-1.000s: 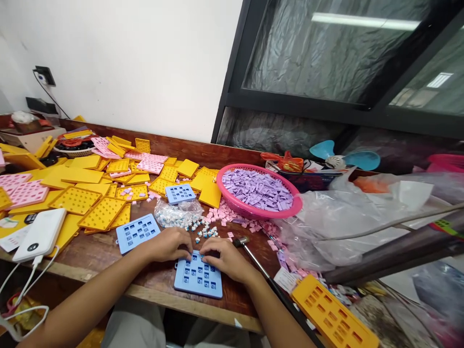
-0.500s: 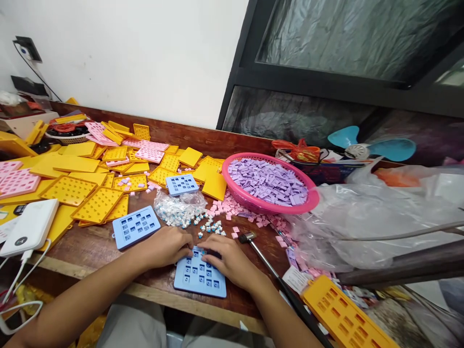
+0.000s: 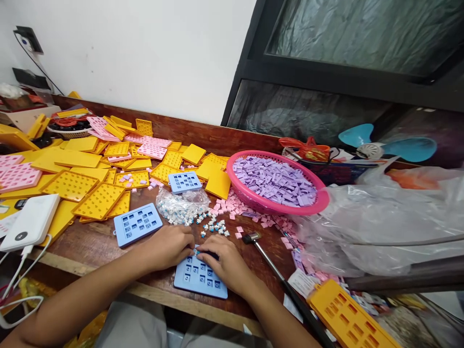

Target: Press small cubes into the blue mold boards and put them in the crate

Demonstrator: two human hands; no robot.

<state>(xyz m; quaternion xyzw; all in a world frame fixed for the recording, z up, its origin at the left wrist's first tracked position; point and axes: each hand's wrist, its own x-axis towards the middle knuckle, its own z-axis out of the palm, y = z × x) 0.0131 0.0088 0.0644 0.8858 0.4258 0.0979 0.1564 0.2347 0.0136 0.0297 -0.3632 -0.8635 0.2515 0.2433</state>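
Both my hands rest on a blue plastic tray [image 3: 201,279] with square pockets near the table's front edge. My left hand [image 3: 170,246] is curled at the tray's top left, fingertips pinched together. My right hand [image 3: 223,261] lies over the tray's top right, fingers bent and pressing down near the left fingertips. Whatever they pinch is too small to make out. Small white and blue parts [image 3: 213,226] lie scattered just beyond my hands, beside a clear bag [image 3: 181,205] of the same parts.
Another blue tray [image 3: 137,224] lies to the left, a third [image 3: 184,181] farther back. Yellow trays [image 3: 97,200] and pink ones cover the left. A pink basket [image 3: 253,198] holds purple pieces. A small hammer [image 3: 268,258], plastic bags [image 3: 380,217], a white power bank [image 3: 31,222].
The view has shifted slightly left and down. My hands stay on the blue tray, fingertips drawn a little closer together at its top edge.
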